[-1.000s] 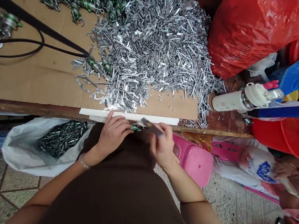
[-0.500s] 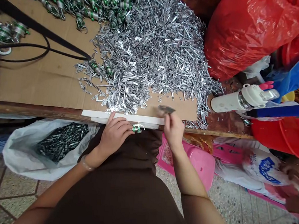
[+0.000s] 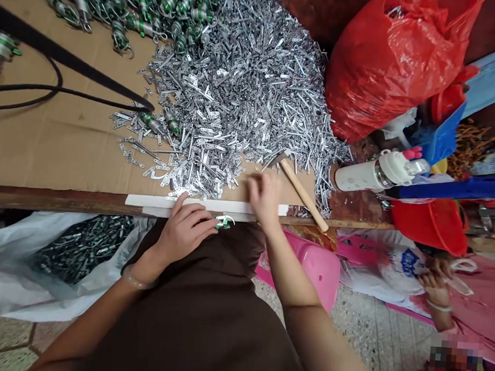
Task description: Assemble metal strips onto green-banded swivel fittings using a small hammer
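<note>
At the table's front edge, my left hand [image 3: 186, 229] is closed on a small green-and-silver metal hook fitting [image 3: 225, 222]. Its pale curved hook points right, while my fingers cover the rest. Under that hand runs a white strip [image 3: 160, 202] along the edge. My right hand [image 3: 266, 198] hovers over the edge with curled, motion-blurred fingers; whether anything is between them is not visible. Just right of it a hammer [image 3: 301, 191] lies with its head toward the pile and its wooden handle slanting over the edge. Loose silver metal pieces [image 3: 255, 89] are heaped beyond both hands.
Green-and-silver fittings [image 3: 145, 6] are piled at back left, near a black strap [image 3: 69, 51]. A red plastic bag [image 3: 394, 65] and a white bottle [image 3: 364, 173] stand right. A white sack [image 3: 1, 269] sits below left, a pink stool [image 3: 320, 271] below right. Another person's hand [image 3: 434, 286] shows far right.
The hammer has left my right hand and lies on the table. That hand has moved left, toward my left hand, which still holds the fitting. The camera view has shifted slightly.
</note>
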`<action>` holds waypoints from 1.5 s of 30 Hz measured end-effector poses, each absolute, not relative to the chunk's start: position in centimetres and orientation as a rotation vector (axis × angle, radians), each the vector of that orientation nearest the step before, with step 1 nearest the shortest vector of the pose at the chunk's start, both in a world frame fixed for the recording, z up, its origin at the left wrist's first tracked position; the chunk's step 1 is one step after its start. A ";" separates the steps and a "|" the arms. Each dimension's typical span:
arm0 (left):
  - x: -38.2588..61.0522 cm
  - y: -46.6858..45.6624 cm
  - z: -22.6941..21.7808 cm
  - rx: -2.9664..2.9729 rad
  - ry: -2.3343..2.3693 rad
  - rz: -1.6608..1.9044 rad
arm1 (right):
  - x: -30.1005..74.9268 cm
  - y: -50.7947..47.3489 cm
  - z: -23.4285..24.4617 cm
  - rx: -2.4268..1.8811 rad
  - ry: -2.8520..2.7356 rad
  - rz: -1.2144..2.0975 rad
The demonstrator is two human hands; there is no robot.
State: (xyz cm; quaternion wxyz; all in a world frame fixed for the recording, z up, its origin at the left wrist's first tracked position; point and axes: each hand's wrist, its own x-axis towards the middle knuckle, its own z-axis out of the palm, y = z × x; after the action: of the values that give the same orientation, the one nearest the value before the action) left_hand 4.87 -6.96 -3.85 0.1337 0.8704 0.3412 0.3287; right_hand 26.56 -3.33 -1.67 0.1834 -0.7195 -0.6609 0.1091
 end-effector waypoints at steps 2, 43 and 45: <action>4.8 -7.0 -4.1 2.507 0.981 0.956 | 24.9 -3.7 -2.1 -2.082 -1.810 0.378; 1.4 -11.4 0.4 1.910 0.860 0.957 | 17.4 -17.2 2.3 -1.635 -1.904 0.105; 1.1 -11.3 -0.3 1.934 0.859 0.964 | 17.4 -16.8 2.3 -1.685 -1.941 0.203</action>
State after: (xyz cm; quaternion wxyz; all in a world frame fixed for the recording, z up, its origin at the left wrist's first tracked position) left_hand 1.14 -11.30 -0.25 0.3969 0.7632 0.3392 0.3806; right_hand 17.37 -16.78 2.32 0.2779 -0.6278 -0.7232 0.0755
